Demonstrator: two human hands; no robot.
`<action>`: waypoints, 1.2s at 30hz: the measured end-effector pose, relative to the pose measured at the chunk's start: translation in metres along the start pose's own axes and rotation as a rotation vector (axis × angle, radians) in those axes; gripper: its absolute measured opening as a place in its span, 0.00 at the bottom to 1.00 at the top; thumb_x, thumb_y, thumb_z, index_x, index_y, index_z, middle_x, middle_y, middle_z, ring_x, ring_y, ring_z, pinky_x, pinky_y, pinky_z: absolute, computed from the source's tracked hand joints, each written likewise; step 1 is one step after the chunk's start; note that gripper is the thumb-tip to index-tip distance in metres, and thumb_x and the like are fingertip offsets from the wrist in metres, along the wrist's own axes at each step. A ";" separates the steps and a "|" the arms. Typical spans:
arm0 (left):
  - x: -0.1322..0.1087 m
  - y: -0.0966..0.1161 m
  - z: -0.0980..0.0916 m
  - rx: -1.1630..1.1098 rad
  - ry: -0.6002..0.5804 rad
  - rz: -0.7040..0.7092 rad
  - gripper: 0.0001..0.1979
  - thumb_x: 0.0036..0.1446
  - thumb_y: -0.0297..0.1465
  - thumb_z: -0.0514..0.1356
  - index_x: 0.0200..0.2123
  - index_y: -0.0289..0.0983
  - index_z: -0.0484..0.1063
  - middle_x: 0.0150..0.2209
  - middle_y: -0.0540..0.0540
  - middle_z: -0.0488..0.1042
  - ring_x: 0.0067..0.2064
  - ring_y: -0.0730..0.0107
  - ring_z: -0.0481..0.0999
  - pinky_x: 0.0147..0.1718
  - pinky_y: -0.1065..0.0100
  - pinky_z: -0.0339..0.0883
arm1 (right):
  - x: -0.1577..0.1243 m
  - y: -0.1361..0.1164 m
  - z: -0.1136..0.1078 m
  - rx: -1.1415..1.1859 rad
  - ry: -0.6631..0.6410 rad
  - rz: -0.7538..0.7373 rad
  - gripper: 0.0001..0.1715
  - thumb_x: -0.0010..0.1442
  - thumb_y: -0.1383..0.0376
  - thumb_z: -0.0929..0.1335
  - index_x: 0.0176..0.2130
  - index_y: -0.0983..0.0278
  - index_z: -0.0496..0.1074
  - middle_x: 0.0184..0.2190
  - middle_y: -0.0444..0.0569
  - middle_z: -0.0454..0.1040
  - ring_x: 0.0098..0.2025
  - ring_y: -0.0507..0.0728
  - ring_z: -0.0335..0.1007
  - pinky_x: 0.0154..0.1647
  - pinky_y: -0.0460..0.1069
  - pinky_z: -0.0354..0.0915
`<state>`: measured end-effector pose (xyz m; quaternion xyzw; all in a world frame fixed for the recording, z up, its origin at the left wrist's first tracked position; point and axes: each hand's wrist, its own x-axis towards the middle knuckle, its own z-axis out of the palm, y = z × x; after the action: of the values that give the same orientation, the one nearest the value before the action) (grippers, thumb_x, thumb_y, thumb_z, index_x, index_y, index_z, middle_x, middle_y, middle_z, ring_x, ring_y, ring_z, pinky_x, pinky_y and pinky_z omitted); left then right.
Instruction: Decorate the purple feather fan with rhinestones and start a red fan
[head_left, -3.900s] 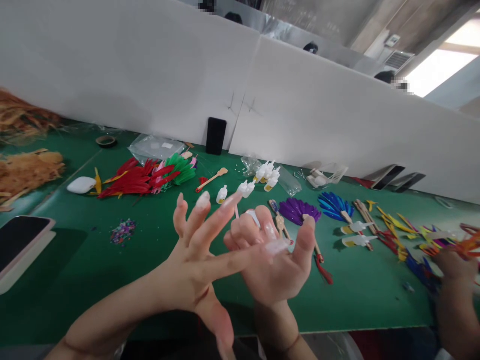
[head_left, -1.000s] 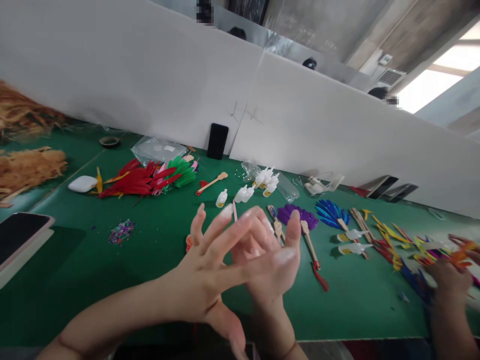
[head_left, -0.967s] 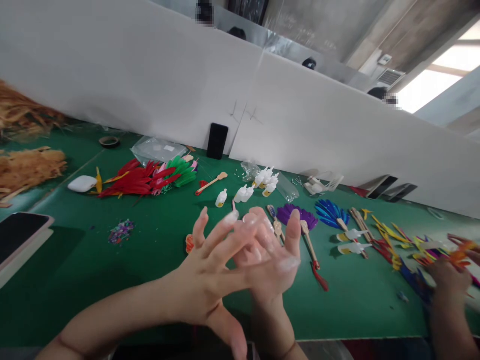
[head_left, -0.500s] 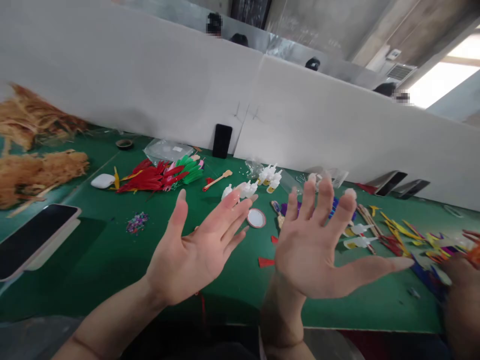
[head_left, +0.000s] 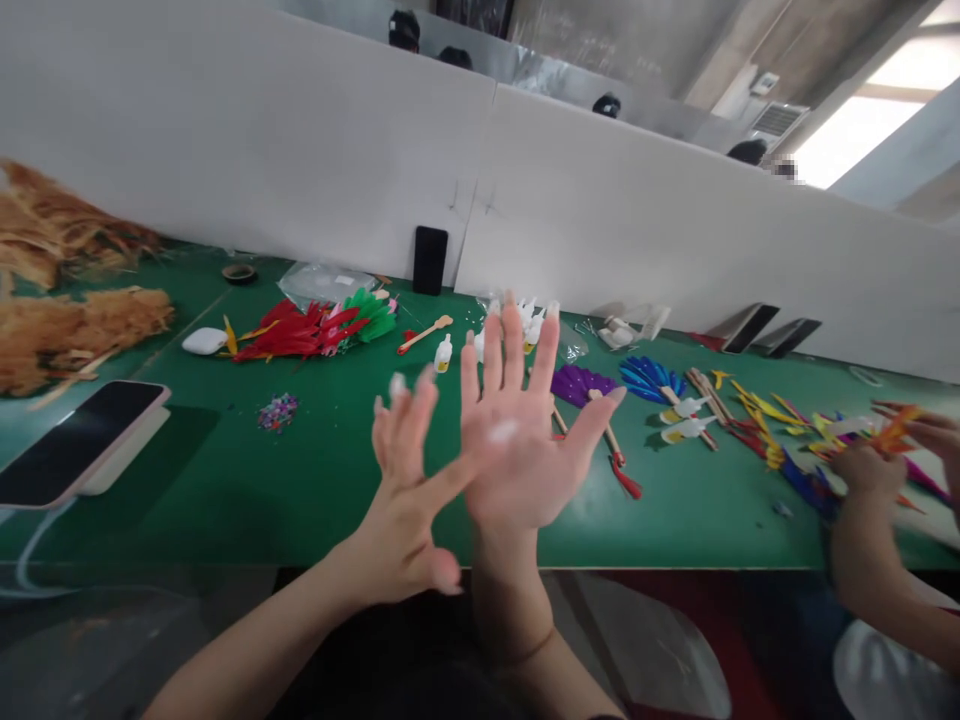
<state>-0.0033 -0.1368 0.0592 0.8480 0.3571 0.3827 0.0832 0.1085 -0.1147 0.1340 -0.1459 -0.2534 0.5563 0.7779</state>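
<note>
My right hand is raised above the table, palm toward me, with its fingers upright and the thumb spread. Just left of it is my left hand, its index finger stretched across to the right palm; the fingertip is blurred and pale, and I cannot tell whether it touches. The other left fingers are apart, and neither hand holds anything. Behind the right hand stand white glue bottles, partly hidden. A single glue bottle stands to the left. A purple feather fan with a wooden stick and red tassel lies to the right.
On the left lie red feathers, green feathers, sequins, brown fibre and a phone. A blue fan and glue bottles lie right. Another person's hands handle orange feathers at far right.
My right hand has moved left and turned upright. My left hand has turned over, its index finger now over the right palm. The view has shifted, uncovering the purple and blue fans.
</note>
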 end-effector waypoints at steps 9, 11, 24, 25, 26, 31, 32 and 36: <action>-0.023 0.024 0.000 -0.103 0.062 -0.033 0.40 0.55 0.61 0.33 0.63 0.50 0.57 0.71 0.53 0.30 0.68 0.37 0.31 0.63 0.39 0.28 | -0.034 0.005 -0.009 0.045 0.037 0.097 0.35 0.60 0.42 0.52 0.58 0.53 0.63 0.61 0.47 0.63 0.67 0.58 0.52 0.66 0.67 0.43; -0.033 0.024 0.003 -0.097 0.011 -0.066 0.41 0.54 0.61 0.33 0.63 0.50 0.57 0.71 0.50 0.35 0.69 0.40 0.31 0.63 0.40 0.29 | -0.040 0.006 -0.012 0.054 0.075 0.123 0.36 0.60 0.42 0.52 0.59 0.54 0.62 0.62 0.47 0.63 0.68 0.58 0.49 0.66 0.67 0.41; -0.075 0.035 0.036 -0.135 -0.063 -0.132 0.39 0.56 0.60 0.35 0.64 0.50 0.57 0.70 0.48 0.34 0.69 0.42 0.35 0.63 0.41 0.28 | -0.060 0.019 -0.054 0.000 0.122 0.224 0.43 0.58 0.38 0.48 0.60 0.55 0.61 0.62 0.48 0.63 0.66 0.57 0.53 0.66 0.65 0.43; -0.079 0.034 0.037 -0.136 -0.073 -0.142 0.39 0.56 0.59 0.35 0.64 0.50 0.56 0.70 0.48 0.33 0.69 0.42 0.35 0.63 0.41 0.28 | -0.060 0.020 -0.058 0.009 0.118 0.230 0.44 0.58 0.38 0.48 0.61 0.56 0.60 0.62 0.48 0.63 0.66 0.56 0.54 0.66 0.64 0.43; -0.082 0.033 0.038 -0.131 -0.081 -0.150 0.38 0.56 0.59 0.34 0.64 0.51 0.55 0.71 0.48 0.32 0.69 0.42 0.35 0.63 0.41 0.29 | -0.060 0.022 -0.062 0.020 0.116 0.232 0.44 0.58 0.38 0.48 0.61 0.56 0.60 0.63 0.49 0.62 0.66 0.56 0.54 0.67 0.64 0.42; -0.079 0.022 0.041 -0.031 -0.078 -0.146 0.35 0.60 0.55 0.33 0.66 0.50 0.51 0.70 0.50 0.23 0.69 0.43 0.30 0.62 0.42 0.23 | -0.069 0.039 -0.069 0.073 0.171 0.225 0.42 0.59 0.39 0.50 0.63 0.55 0.57 0.63 0.49 0.62 0.65 0.54 0.56 0.67 0.61 0.42; -0.076 0.021 0.041 -0.017 -0.071 -0.142 0.35 0.61 0.55 0.33 0.66 0.50 0.49 0.70 0.51 0.22 0.69 0.43 0.29 0.62 0.42 0.22 | -0.071 0.043 -0.070 0.094 0.178 0.238 0.41 0.59 0.39 0.51 0.62 0.55 0.57 0.62 0.48 0.63 0.64 0.55 0.57 0.67 0.62 0.42; -0.077 0.025 0.044 -0.046 -0.119 -0.126 0.37 0.59 0.56 0.33 0.67 0.47 0.46 0.70 0.47 0.23 0.69 0.45 0.29 0.63 0.44 0.23 | -0.076 0.045 -0.076 0.131 0.178 0.279 0.38 0.59 0.41 0.52 0.61 0.54 0.59 0.62 0.47 0.64 0.64 0.54 0.58 0.67 0.62 0.43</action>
<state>0.0065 -0.2002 -0.0062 0.8430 0.3953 0.3336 0.1479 0.0964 -0.1664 0.0306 -0.1773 -0.1241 0.6589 0.7205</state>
